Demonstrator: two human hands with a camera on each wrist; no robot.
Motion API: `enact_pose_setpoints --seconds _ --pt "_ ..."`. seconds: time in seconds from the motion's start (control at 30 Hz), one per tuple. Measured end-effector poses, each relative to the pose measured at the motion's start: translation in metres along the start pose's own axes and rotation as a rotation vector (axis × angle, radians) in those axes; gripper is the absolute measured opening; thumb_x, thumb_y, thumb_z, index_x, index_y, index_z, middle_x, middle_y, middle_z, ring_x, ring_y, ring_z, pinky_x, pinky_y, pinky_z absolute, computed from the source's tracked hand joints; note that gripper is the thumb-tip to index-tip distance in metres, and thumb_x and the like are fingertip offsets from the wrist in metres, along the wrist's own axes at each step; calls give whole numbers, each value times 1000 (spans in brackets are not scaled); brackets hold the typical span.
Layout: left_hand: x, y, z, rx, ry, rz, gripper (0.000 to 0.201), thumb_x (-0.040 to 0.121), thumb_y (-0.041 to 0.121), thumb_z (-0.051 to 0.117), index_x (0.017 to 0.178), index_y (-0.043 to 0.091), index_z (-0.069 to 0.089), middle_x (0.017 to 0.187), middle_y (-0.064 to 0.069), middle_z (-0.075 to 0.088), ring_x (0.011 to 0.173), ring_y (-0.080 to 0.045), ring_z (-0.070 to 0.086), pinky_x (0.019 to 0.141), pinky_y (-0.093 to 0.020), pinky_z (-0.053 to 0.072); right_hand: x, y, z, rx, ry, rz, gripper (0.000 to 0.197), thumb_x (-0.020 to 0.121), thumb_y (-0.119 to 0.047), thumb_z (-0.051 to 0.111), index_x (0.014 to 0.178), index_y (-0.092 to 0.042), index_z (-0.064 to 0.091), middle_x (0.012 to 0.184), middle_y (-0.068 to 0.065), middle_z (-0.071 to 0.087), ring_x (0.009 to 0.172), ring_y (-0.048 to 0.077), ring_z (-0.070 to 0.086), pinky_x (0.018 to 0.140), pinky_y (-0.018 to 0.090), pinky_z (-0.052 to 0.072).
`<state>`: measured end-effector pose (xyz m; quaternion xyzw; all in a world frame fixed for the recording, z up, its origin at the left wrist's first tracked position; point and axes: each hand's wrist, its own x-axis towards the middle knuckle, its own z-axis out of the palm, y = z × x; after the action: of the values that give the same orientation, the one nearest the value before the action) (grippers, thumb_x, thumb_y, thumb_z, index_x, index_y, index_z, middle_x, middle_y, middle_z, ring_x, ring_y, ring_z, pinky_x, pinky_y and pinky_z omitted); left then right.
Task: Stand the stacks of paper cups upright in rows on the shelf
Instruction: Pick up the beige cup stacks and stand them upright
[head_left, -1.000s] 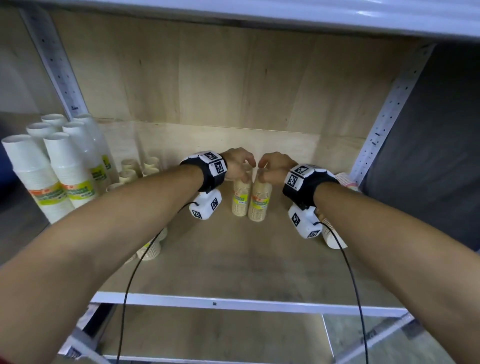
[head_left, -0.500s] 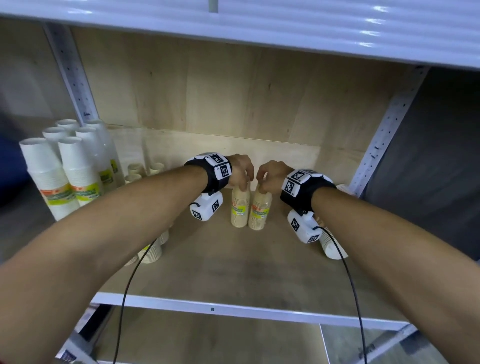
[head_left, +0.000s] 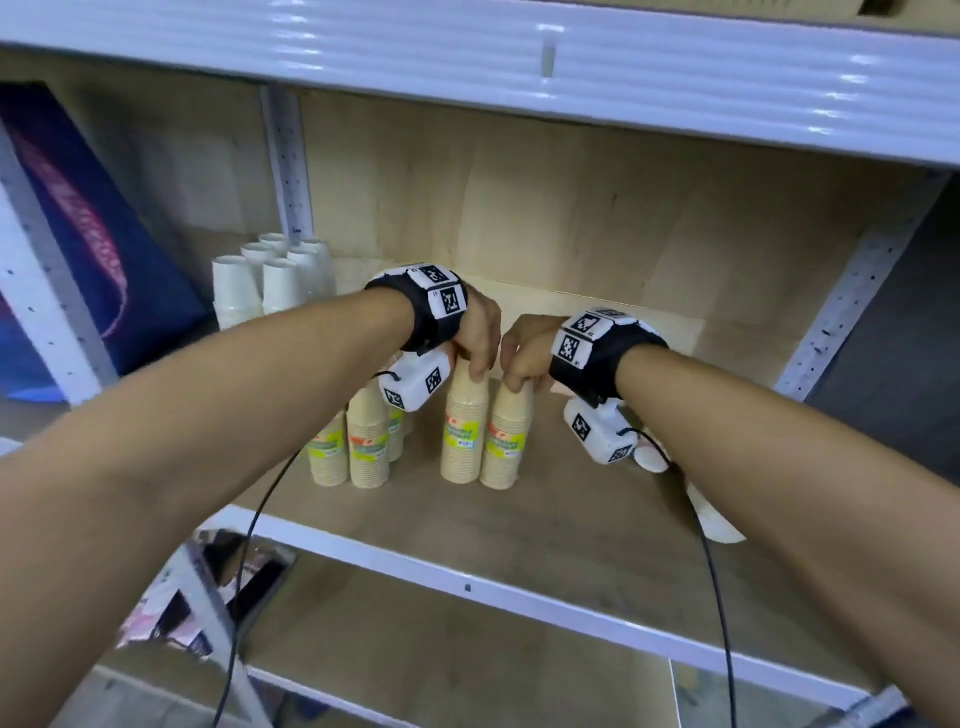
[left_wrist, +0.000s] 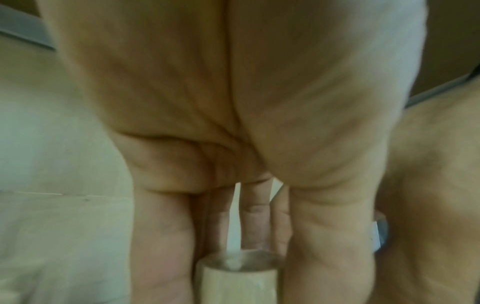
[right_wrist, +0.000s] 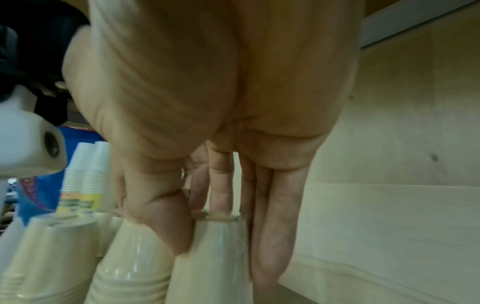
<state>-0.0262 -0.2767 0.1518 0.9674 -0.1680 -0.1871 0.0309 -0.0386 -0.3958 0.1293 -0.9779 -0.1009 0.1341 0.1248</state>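
Observation:
Two tan paper cup stacks stand upright side by side mid-shelf, bases up: the left stack (head_left: 464, 431) and the right stack (head_left: 506, 441). My left hand (head_left: 480, 348) grips the top of the left stack (left_wrist: 236, 281), fingers curled down around it. My right hand (head_left: 522, 364) pinches the top of the right stack (right_wrist: 215, 257) between thumb and fingers. Two more tan stacks (head_left: 366, 441) stand just to the left, with others behind them partly hidden by my left wrist.
Several white cup stacks (head_left: 260, 291) stand at the shelf's back left corner. A white stack (head_left: 717, 514) lies on its side at the right, mostly hidden under my right arm. The wooden shelf board (head_left: 571, 519) ends at a white front rail (head_left: 467, 587); another shelf hangs close above.
Both hands have brought their two stacks forward and left, closer to the other tan stacks. My head view has swung left and nearer.

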Motion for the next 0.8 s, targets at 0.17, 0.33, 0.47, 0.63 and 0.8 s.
enact_pose_setpoints --seconds 0.17,0.33,0.47,0.63,0.8 --pt "-34 -31 5 -24 -55 -87 38 79 10 78 115 3 69 104 -13 68 76 -22 64 91 -41 56 -3 -39 7 12 -73 -112 11 73 -5 74 81 -7 68 70 6 63 53 19 61 64 33 58" --pt "-65 -66 16 -28 -104 -143 36 82 8 75 116 4 65 84 -8 58 63 -16 58 72 -27 54 -5 -74 25 40 -120 -186 10 75 -3 75 80 -7 67 68 8 62 46 17 62 54 27 56" --pt "-84 -92 26 -11 -66 -192 39 81 8 76 119 7 65 91 -7 61 76 -17 59 81 -32 56 -5 -96 42 50 -138 -229 13 76 -4 75 85 -4 66 67 11 64 47 18 65 51 26 55" --pt "-99 -113 38 3 -20 -238 40 81 7 75 120 8 65 101 -10 65 75 -18 63 79 -34 57 -1 -121 56 62 -101 -274 15 74 -7 78 76 -10 64 71 15 67 58 26 68 67 40 62" --pt "-99 -130 52 -49 -12 -286 48 78 6 78 122 4 59 113 -18 64 85 -30 71 79 -40 61 0 -134 61 23 -66 -332 16 76 -8 78 70 -12 64 66 9 66 56 20 66 65 35 61"
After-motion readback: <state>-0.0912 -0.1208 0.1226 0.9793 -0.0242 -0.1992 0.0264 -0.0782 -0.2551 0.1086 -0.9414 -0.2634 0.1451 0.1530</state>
